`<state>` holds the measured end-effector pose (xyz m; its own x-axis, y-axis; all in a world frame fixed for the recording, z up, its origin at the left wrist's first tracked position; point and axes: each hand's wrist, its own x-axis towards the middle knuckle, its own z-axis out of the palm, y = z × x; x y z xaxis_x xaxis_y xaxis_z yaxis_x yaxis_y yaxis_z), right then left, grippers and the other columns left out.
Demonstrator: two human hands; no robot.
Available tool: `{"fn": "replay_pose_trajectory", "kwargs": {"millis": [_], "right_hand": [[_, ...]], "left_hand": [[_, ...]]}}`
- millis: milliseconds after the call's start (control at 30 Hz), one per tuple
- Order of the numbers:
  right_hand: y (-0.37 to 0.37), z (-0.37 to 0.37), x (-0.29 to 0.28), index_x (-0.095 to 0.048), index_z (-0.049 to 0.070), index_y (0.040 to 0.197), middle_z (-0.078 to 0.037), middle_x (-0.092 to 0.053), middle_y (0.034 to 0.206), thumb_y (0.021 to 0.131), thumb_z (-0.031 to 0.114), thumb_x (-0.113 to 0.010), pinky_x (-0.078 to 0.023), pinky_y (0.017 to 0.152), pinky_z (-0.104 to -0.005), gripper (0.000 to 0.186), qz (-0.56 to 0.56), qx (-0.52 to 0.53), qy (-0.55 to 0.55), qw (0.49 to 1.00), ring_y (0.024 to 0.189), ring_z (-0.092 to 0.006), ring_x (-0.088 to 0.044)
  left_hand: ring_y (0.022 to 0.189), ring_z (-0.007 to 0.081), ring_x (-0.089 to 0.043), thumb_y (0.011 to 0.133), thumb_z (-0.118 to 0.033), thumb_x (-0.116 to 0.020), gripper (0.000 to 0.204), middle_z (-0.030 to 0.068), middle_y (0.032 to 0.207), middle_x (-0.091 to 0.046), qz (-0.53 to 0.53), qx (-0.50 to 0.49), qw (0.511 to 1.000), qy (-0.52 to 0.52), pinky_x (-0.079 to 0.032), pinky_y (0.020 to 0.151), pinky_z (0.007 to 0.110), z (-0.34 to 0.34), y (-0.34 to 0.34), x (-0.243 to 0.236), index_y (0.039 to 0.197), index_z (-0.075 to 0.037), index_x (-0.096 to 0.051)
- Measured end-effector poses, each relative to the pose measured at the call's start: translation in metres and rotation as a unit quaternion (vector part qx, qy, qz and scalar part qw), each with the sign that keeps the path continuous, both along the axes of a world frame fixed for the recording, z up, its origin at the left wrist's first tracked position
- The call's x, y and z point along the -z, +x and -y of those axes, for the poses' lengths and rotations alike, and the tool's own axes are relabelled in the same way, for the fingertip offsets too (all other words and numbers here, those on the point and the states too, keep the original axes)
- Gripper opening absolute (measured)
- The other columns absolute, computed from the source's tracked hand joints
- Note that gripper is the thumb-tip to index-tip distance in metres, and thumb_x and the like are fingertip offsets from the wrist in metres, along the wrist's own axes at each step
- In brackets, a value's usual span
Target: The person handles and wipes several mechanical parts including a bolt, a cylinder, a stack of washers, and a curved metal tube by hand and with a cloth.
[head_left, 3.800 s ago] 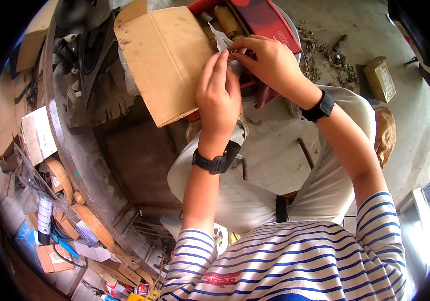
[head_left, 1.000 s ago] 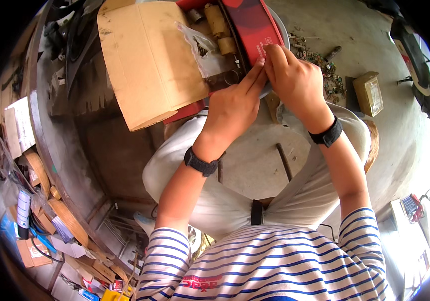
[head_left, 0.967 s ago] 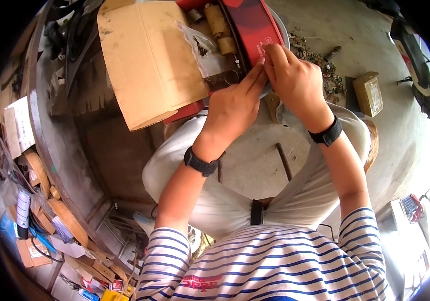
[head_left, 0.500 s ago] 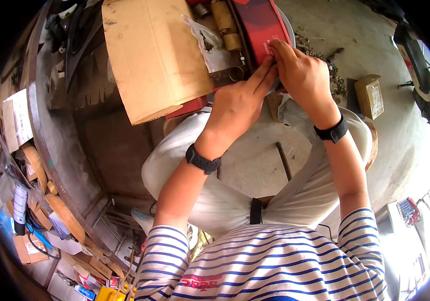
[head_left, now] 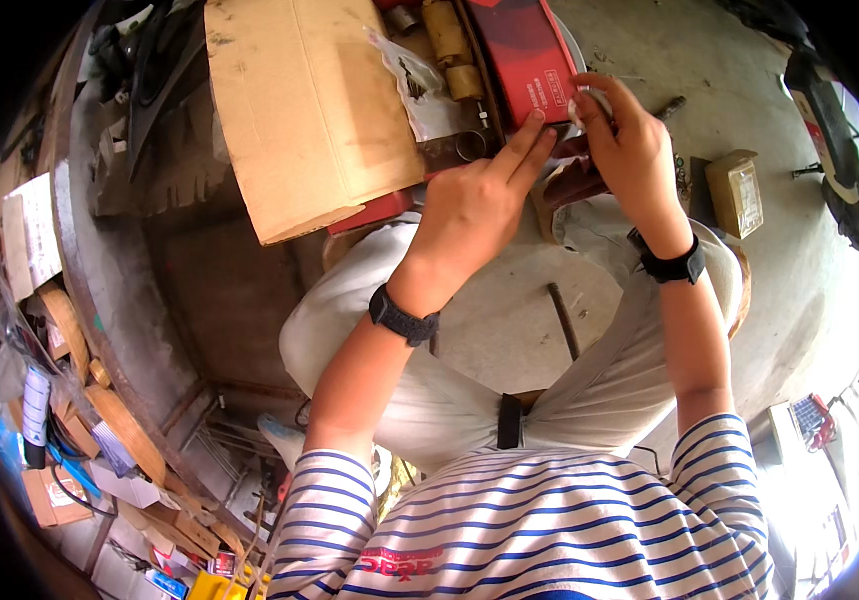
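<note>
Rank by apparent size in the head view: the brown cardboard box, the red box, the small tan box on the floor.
1. brown cardboard box
2. red box, partly cut off by the frame edge
3. small tan box, though it lies farther from the camera

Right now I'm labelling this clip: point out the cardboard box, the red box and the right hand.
cardboard box (head_left: 309, 110), head view, middle of its broad brown side.
red box (head_left: 524, 55), head view, its red face.
right hand (head_left: 634, 165), head view, back of the hand.
</note>
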<state>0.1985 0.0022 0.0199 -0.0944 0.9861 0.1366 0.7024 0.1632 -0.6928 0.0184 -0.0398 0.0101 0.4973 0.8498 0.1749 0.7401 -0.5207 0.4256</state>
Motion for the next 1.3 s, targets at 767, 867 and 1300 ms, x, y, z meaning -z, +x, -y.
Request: {"fn": "replay_pose_trajectory", "kwargs": {"millis": [767, 867, 1300], "right_hand": [[0.001, -0.008, 0.013, -0.049, 0.011, 0.094, -0.013, -0.060, 0.062, 0.089, 0.020, -0.056, -0.047, 0.050, -0.0443, 0.012, 0.069, 0.019, 0.025, 0.997, 0.059, -0.0366, -0.060], [0.000, -0.010, 0.017, -0.049, 0.010, 0.094, -0.014, -0.061, 0.063, 0.089, 0.019, -0.055, -0.047, 0.050, -0.0441, 0.012, 0.062, 0.013, 0.047, 0.997, 0.060, -0.0371, -0.060], [0.003, -0.007, 0.008, -0.050, 0.008, 0.096, -0.015, -0.063, 0.068, 0.088, 0.016, -0.056, -0.049, 0.053, -0.0421, 0.013, 0.018, -0.016, -0.016, 1.000, 0.060, -0.0354, -0.062]], "left_hand": [[0.068, 0.0208, -0.065, 0.074, -0.002, -0.061, 0.053, 0.0061, 0.135, -0.050, 0.002, 0.003, 1.000, -0.017, -0.053, 0.059, 0.031, 0.000, 0.003, 0.001, 0.126, -0.008, -0.053], [0.069, 0.0207, -0.065, 0.074, -0.002, -0.061, 0.054, 0.0064, 0.135, -0.050, -0.006, 0.008, 1.000, -0.026, -0.053, 0.059, 0.031, 0.000, 0.002, -0.001, 0.127, -0.008, -0.052], [0.069, 0.0209, -0.065, 0.072, -0.001, -0.061, 0.053, 0.0051, 0.136, -0.049, 0.002, 0.002, 1.000, -0.014, -0.053, 0.059, 0.031, 0.000, 0.001, 0.002, 0.125, -0.008, -0.054]]}}
